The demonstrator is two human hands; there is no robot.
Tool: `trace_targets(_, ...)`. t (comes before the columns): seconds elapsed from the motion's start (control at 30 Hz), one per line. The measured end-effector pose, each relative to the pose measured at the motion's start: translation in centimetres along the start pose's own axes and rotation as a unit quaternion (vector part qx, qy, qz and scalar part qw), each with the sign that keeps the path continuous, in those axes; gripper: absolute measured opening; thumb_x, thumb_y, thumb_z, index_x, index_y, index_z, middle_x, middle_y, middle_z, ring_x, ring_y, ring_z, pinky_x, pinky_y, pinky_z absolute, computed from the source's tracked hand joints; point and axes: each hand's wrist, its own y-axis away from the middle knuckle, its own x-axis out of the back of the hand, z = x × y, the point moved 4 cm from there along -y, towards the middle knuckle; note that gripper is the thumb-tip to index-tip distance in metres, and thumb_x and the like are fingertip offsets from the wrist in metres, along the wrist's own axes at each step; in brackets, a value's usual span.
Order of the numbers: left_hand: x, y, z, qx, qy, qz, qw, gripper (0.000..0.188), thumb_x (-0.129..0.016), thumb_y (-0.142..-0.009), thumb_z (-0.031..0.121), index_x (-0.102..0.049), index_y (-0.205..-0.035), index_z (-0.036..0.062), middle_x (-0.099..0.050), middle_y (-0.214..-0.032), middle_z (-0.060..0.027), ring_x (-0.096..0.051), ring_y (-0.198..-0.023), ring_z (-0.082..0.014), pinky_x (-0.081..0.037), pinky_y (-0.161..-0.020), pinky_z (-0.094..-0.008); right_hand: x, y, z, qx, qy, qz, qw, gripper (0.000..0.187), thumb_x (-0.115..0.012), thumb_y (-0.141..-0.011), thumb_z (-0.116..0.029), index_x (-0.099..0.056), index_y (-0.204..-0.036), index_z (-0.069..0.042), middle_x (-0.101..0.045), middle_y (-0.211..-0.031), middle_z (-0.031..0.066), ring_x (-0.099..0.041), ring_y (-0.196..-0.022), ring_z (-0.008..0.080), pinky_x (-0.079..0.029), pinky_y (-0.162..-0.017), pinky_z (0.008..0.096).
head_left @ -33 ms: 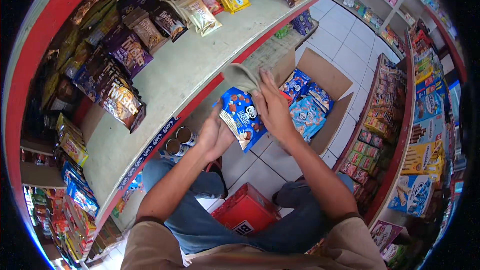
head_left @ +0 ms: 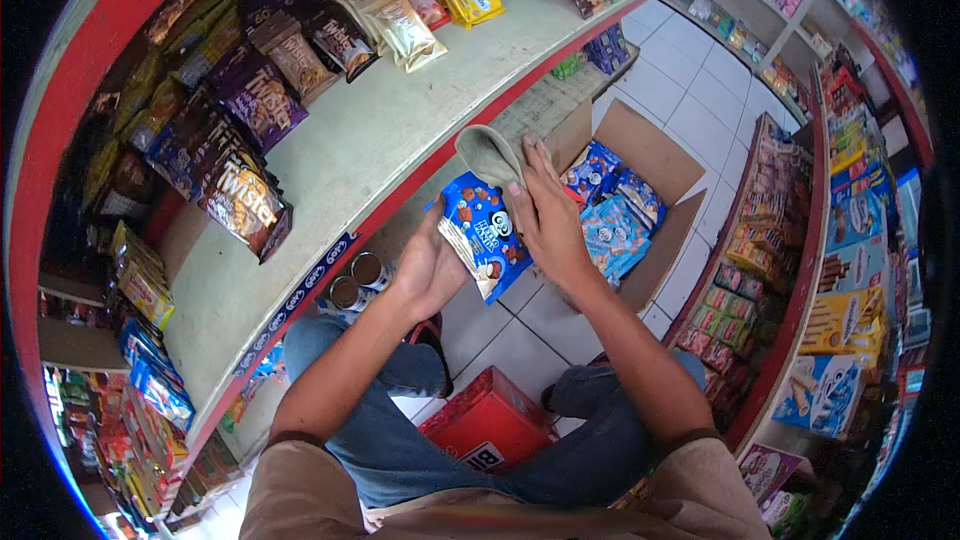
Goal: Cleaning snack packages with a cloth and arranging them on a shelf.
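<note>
"What's the left hand (head_left: 430,262) doing?"
"Gripping a shiny blue plastic packet (head_left: 482,240), puffy and rectangular, held out between both hands near the open cardboard box (head_left: 672,175)."
"And the right hand (head_left: 545,215)?"
"Fingers fairly straight, it holds a soft, curled grey-green cloth (head_left: 486,152) against the packet's upper edge."

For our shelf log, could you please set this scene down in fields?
Left hand: holds a glossy blue snack packet
Right hand: holds a folded grey-green cloth at the packet's upper edge
Container: open brown cardboard box, blue packets inside
Below the hands: red rectangular box
Left side: pale, red-edged shelf
</note>
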Motion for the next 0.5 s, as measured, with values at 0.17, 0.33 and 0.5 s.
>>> trace_targets(0.17, 0.3, 0.7, 0.0, -0.008, -0.043, 0.034, 0.998, 0.069, -0.024, -0.108, 0.056, -0.036, -0.152, 0.0056, -0.050, -0.148, -0.0142, -0.052, -0.134, -0.0301, -0.038, -0.115, -0.0510, -1.1, 1.1, -3.6, 0.068, 0.003, -0.066, 0.996, 0.057, -0.053, -0.098, -0.006, -0.047, -0.153, -0.021, -0.026, -0.159, 0.0336, -0.024, -0.148, 0.0518, -0.027, -0.120, 0.0503)
trace_targets(0.33, -0.3, 0.7, -0.2, 0.009, -0.065, 0.017, 0.998, 0.065, -0.012, -0.109, 0.043, -0.020, -0.158, 0.0008, -0.036, -0.158, -0.0181, -0.038, -0.146, -0.0309, -0.031, -0.121, -0.0476, -2.1, 1.8, -4.1, 0.067, 0.077, -0.085, 0.991, 0.073, -0.057, -0.087, 0.005, -0.050, -0.151, -0.031, -0.028, -0.159, 0.0324, -0.027, -0.147, 0.0508, -0.031, -0.119, 0.0503)
trace_targets(0.5, -0.6, 1.0, 0.0, 0.013, -0.032, 0.015, 0.999, 0.064, -0.013, -0.110, 0.043, -0.022, -0.157, 0.0012, -0.038, -0.157, -0.0185, -0.038, -0.145, -0.0306, -0.031, -0.121, -0.0490, -2.4, 1.6, -4.2, 0.088, 0.085, -0.089, 0.988, 0.075, -0.060, -0.080, 0.006, -0.053, -0.148, -0.024, -0.031, -0.158, 0.0305, -0.028, -0.149, 0.0462, -0.036, -0.117, 0.0493)
